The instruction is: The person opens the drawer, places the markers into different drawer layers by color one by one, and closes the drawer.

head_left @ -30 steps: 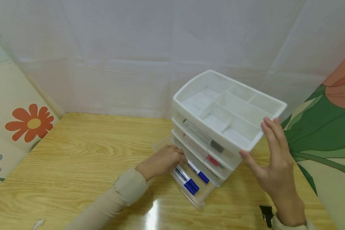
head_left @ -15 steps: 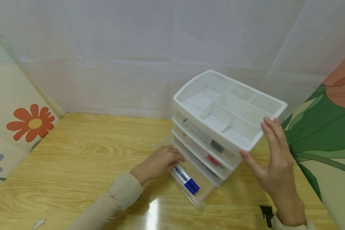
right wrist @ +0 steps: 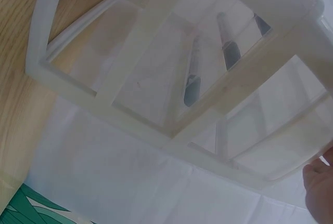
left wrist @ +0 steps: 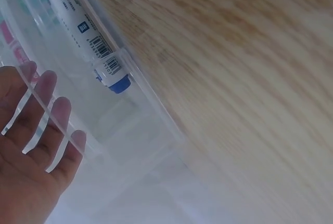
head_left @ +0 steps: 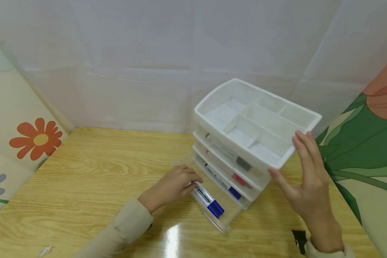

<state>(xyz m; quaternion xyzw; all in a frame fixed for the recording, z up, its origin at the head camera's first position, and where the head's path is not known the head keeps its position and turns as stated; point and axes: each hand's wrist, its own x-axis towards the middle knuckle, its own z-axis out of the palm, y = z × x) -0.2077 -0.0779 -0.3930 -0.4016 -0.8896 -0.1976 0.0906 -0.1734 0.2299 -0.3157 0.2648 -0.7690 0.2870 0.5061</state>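
A white drawer organizer point(head_left: 271, 95) with a divided top tray stands on the table, its clear bottom drawer point(head_left: 213, 224) pulled out. Two blue-capped markers point(head_left: 208, 200) lie side by side along that drawer's front. Another blue-capped marker point(head_left: 222, 182) lies farther back, at the organizer's opening. My left hand point(head_left: 174, 184) is over the drawer's left end, fingertips by the pair's ends. In the left wrist view its fingers point(left wrist: 61, 110) are loosely spread behind clear plastic, apart from the marker point(left wrist: 86, 29). My right hand point(head_left: 309, 186) rests fingertips on the tray's right rim, thumb at its front corner.
Closed drawers above hold a black-capped marker point(head_left: 243, 163) and a red-capped marker point(head_left: 239, 180). A black scrap point(head_left: 299, 239) lies by the right wrist. A small white scrap point(head_left: 45, 251) is at the table's front left. A white sheet point(head_left: 132, 64) hangs behind.
The third blue-capped marker has shifted from beside the pair back toward the organizer. My left hand has drawn slightly left and away from it. The right hand keeps its place.
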